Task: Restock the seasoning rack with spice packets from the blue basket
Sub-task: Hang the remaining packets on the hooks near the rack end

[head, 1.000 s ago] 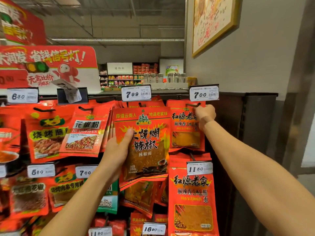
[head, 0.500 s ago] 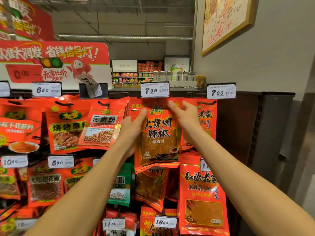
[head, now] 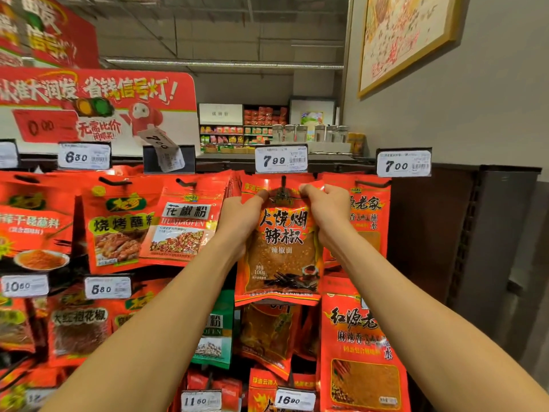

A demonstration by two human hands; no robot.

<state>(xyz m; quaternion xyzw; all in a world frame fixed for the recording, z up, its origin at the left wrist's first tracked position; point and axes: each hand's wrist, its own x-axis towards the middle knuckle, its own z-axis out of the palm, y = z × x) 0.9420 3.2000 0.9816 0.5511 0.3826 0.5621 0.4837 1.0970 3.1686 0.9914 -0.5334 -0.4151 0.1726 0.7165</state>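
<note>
Fingers of both hands pinch the top edge of the chili powder packet [head: 280,248], the left hand [head: 237,217] at its upper left corner and the right hand [head: 325,212] at its upper right, thumbs in front and the packet hanging flat between them. Its hang hole sits right at the black hook [head: 283,182] under the 7.99 price tag [head: 280,159], so the step in hand looks like threading the hole onto that hook. To do it well, keep the top edge taut and level, line the hole up with the hook's tip, then push straight back until the packet slides behind the tag. Letting one corner drop would likely make the hole miss. Just behind, more packets of the same kind hang on this hook, with the 7.00 packets [head: 368,221] touching on the right. No blue basket shows in this view.
</note>
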